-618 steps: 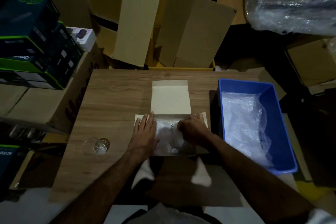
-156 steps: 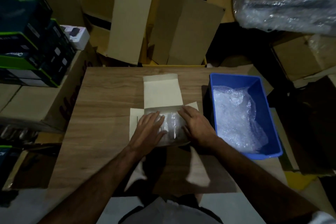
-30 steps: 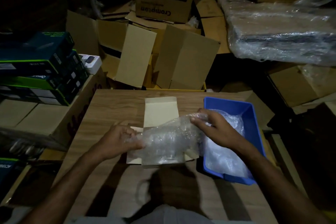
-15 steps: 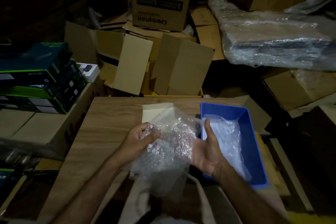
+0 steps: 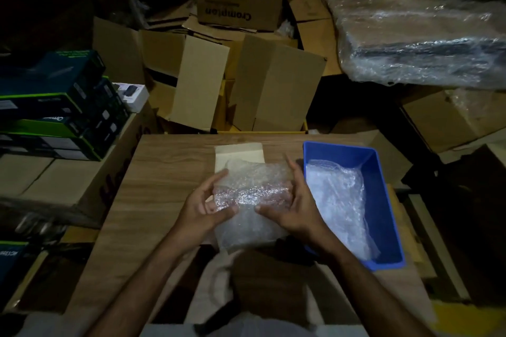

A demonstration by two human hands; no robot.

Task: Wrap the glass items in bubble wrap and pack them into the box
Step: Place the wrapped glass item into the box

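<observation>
Fingers of both hands curl round a bundle of bubble wrap (image 5: 253,194) held just above the wooden table (image 5: 164,186), a little below the middle of the frame. On the left hand (image 5: 204,209) the thumb presses the near face of the bundle while the other fingers reach behind its left end. On the right hand (image 5: 295,205) the thumb lies along the near face, pointing left, and the fingers stand up against the right end. Whether glass sits inside the wrap cannot be told; the film shows only glinting folds. A loose tail of the sheet hangs down toward the lower centre.

Behind the bundle, a pale cardboard box flap (image 5: 238,154) lies flat on the table, partly hidden by the wrap. Just right of the right hand sits a blue plastic bin (image 5: 383,200) with more crumpled bubble wrap inside. Beyond the table's far edge, in the upper centre, stand open cardboard cartons (image 5: 246,85). Stacked dark retail boxes (image 5: 54,107) fill the left edge, and a plastic-wrapped slab (image 5: 421,46) lies at the upper right.
</observation>
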